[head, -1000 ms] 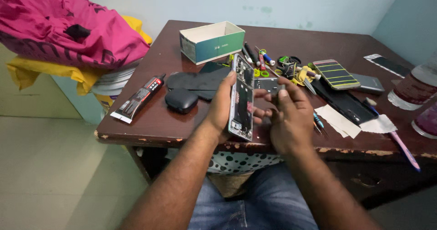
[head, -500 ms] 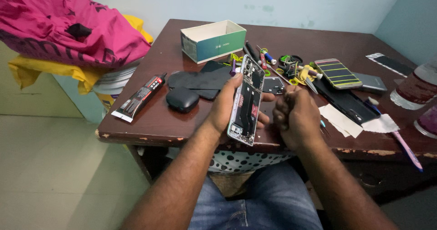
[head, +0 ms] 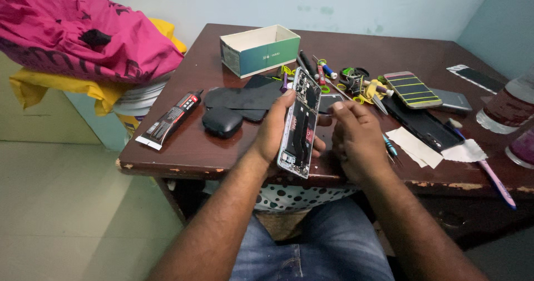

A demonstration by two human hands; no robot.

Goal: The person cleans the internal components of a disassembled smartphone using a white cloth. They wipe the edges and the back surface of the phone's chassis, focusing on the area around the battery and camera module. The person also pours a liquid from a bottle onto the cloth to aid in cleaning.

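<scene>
Opened smartphone (head: pixel 299 126), back cover off, tilted on edge above the near edge of the counter (head: pixel 183 147): silvery frame, black battery down the middle, circuit board and camera parts at the top, small connectors at the bottom. Gripped along its left side by the left hand (head: pixel 273 133), fingers curled round behind and thumb near the top. Right hand (head: pixel 356 139) just beside it on the right, fingertips pinched together near the upper edge of the phone; whether anything sits between them, cannot tell. Close behind on the dark wooden counter: black flat covers (head: pixel 245 98), a rounded black case (head: pixel 222 121), a black glue tube (head: pixel 170 120), an open green-and-white box (head: pixel 260 50), a scatter of small coloured tools (head: pixel 345 81), further phones (head: pixel 413 89) and white paper scraps (head: pixel 414 146). Pink cloth (head: pixel 78 33) heaped off to the left.
</scene>
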